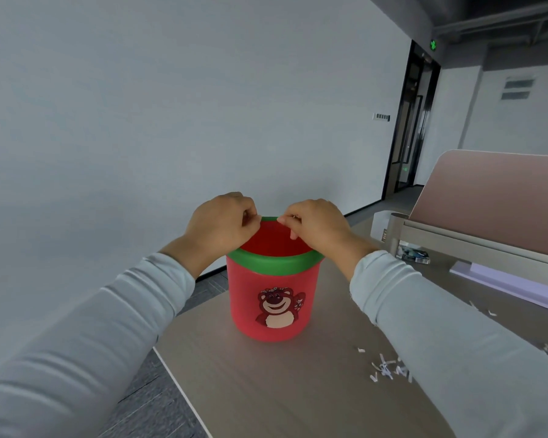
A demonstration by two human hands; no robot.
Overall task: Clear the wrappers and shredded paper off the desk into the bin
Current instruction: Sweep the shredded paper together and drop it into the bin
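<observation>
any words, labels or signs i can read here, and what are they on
No readable text.
Green exit sign above the doorway: lit, too blurred to read.
Bin: bear picture only, no words.
Dark packets on the desk shelf: print too small to read.

One red bin (274,298) is seen, two hands at its rim, and one scatter of shredded paper (386,369) lower right of them.

Left hand (222,227) and right hand (318,226) outstretched, fingers pinched together.
</observation>
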